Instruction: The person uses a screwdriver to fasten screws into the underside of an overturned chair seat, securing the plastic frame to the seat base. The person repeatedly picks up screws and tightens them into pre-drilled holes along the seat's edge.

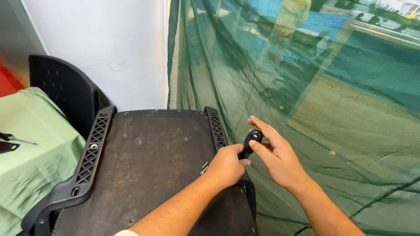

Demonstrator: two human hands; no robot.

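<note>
Both hands on a small black knob at rt edge of upturned chair seat. Left hand clenched round its stem; right hand pinches the top w/ fingertips. 2 screws just beside left hand.

Makeshift workshop: screwdriver on cloth-covered table, green netting partition.
</note>
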